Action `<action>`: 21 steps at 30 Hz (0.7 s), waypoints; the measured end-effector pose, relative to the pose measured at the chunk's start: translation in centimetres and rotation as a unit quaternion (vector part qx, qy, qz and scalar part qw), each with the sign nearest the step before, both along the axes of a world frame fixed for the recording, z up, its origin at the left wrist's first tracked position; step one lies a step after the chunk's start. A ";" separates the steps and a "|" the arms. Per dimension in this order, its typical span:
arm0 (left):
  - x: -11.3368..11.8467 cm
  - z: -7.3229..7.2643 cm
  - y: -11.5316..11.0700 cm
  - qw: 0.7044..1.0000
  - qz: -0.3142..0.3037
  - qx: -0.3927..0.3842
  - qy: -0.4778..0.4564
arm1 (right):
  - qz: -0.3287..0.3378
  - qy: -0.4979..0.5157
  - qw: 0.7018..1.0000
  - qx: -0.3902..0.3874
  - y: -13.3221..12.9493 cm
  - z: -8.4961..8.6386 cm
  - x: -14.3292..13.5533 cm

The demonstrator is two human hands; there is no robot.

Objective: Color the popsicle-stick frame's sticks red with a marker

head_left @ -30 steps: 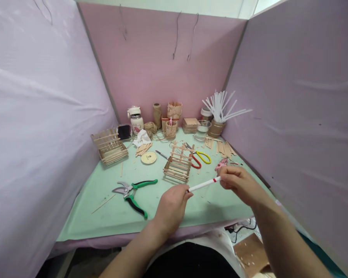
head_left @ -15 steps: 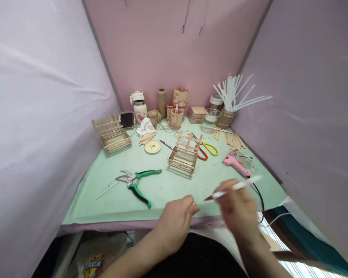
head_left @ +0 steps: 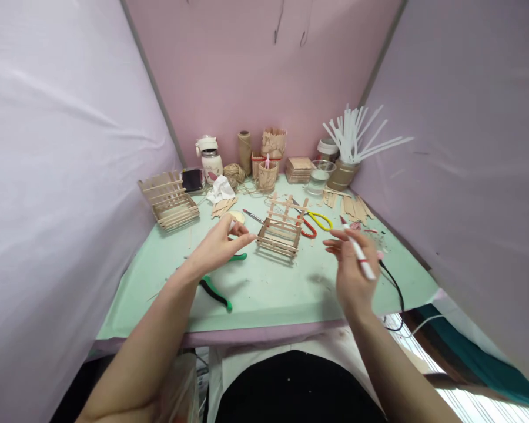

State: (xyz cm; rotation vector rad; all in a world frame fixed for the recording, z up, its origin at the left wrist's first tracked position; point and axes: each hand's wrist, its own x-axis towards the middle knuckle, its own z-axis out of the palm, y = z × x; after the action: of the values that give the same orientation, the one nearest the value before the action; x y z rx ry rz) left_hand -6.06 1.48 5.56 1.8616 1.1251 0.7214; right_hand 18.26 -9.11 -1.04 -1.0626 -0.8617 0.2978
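A small stick-built wooden frame with an upright back rack stands mid-table. Just left of it is my left hand, its thumb reaching toward the frame's left edge; whether they touch is unclear. A small white piece, possibly a cap, shows among its curled fingers. Right of the frame, my right hand holds a white marker, its dark red tip pointing up and left. Green-handled pruning shears lie partly hidden below my left forearm.
Red and yellow-handled tools lie behind the frame. A larger stick frame stands left. At the back are jars, twine, a water cup and white strips. My right hand mostly covers a pink glue gun.
Both hands have moved forward from the front edge. The left went left to beside the frame. The right rose, and its marker now tilts the other way, tip up.
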 end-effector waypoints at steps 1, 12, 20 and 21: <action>0.2 0.0 1.3 0.999 -0.020 0.005 0.034 | 0.011 -0.023 0.999 -0.022 0.5 -0.8 -0.5; 4.9 -4.8 6.0 0.995 -0.019 -0.049 0.081 | 0.053 -0.125 0.982 -0.132 2.7 -4.7 -3.8; 4.1 -5.2 4.9 0.990 -0.020 -0.135 0.026 | 0.077 -0.097 0.985 -0.116 3.2 -4.5 -3.0; 4.0 -5.2 4.8 0.988 -0.020 -0.150 0.017 | 0.081 -0.091 0.986 -0.112 3.3 -4.6 -3.0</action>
State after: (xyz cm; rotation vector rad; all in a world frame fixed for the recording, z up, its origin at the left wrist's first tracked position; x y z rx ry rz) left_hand -2.08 6.26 0.38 1.6403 1.1458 0.4686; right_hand 15.31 -5.83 -5.60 -1.2434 -1.1002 0.4478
